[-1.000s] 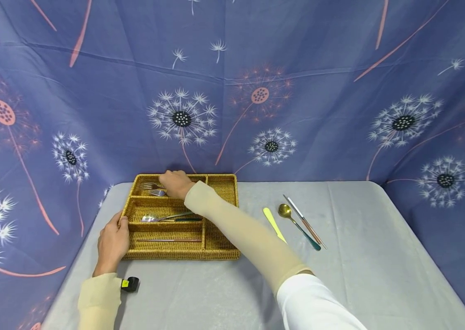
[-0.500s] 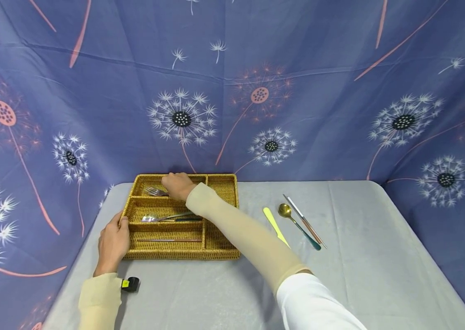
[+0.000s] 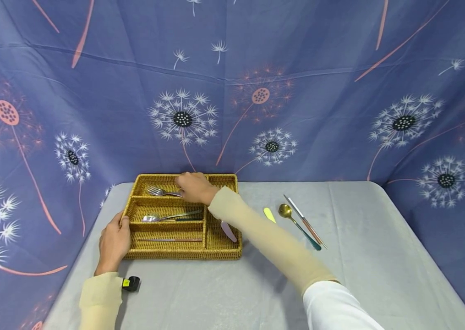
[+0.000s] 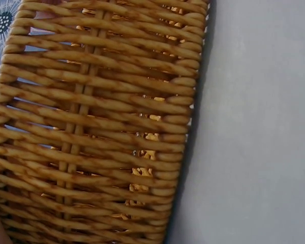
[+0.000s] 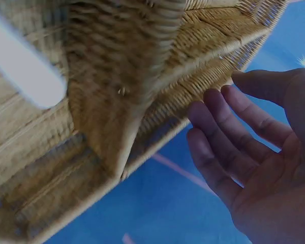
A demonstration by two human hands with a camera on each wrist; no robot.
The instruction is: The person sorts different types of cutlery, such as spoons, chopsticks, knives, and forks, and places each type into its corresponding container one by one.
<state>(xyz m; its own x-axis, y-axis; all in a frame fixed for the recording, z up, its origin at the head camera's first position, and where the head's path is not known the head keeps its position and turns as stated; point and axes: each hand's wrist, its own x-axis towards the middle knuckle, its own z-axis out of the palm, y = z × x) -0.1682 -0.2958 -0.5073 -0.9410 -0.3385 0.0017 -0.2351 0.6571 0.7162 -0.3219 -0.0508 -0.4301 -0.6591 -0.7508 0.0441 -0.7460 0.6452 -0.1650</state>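
The grey surface (image 3: 224, 293) fills the lower half of the head view, and the woven cutlery tray (image 3: 220, 252) sits on it left of centre, just below the blue dandelion backdrop. The left hand (image 3: 113, 243) rests against the tray's left rim, fingers lightly curled on the wicker, bracing it; the left wrist view shows only weave and grey cloth. The right hand (image 3: 193, 187) hovers over the tray's upper edge, and its wrist view shows the fingers (image 5: 229, 127) straight and relaxed with nothing in them. A fork (image 3: 162, 191) lies in the top compartment at the hand's left, a spoon (image 3: 166, 217) in the middle one, a slim pink-handled piece (image 3: 170, 239) in the lowest, and a knife (image 3: 228, 230) slants in the right-hand compartment.

The step in hand looks like sorting cutlery into the tray (a piece seemingly just let go). Right of the tray on the surface lie a yellow knife (image 3: 269, 214), a gold spoon (image 3: 298, 223) and a thin utensil (image 3: 304, 221). The next move probably calls for reaching right to one of these and pinching its handle while the left hand steadies the tray
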